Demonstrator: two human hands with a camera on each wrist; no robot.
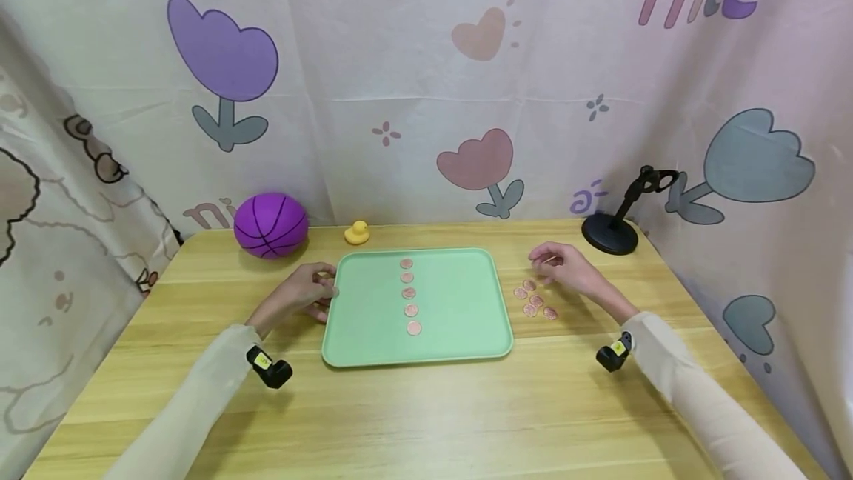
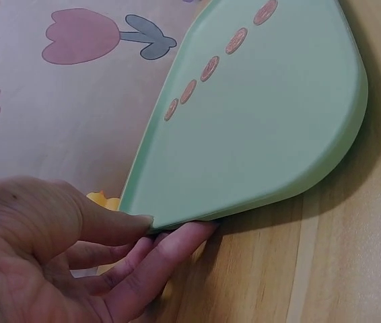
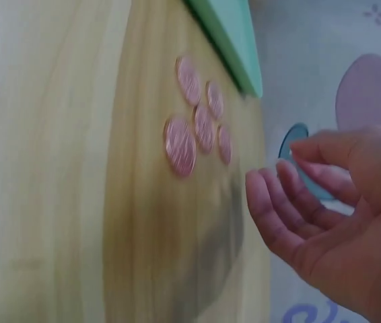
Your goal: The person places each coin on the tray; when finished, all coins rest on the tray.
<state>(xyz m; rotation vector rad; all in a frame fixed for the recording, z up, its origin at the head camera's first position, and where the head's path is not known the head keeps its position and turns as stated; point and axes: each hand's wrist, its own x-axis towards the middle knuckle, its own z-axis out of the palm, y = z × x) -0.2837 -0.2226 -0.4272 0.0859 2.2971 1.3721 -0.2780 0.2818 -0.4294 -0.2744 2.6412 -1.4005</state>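
A light green tray (image 1: pixel 460 310) lies on the wooden table, with a column of several copper coins (image 1: pixel 409 292) across its left half. At the tray's left edge my left hand (image 1: pixel 303 291) pinches the rim; the left wrist view shows the thumb on top and fingers beneath. More copper coins (image 1: pixel 536 301) lie in a loose cluster on the table, right of the tray. Above and just beyond that cluster hovers my right hand (image 1: pixel 563 267). Its fingers are loosely bent, and nothing shows between them in the right wrist view.
Along the table's back edge are a purple basketball (image 1: pixel 270 225) at left, a small yellow rubber duck (image 1: pixel 357 233) behind the tray, and a black stand (image 1: pixel 609 232) at right. A printed curtain (image 1: pixel 373 35) hangs behind the table (image 1: pixel 400 421).
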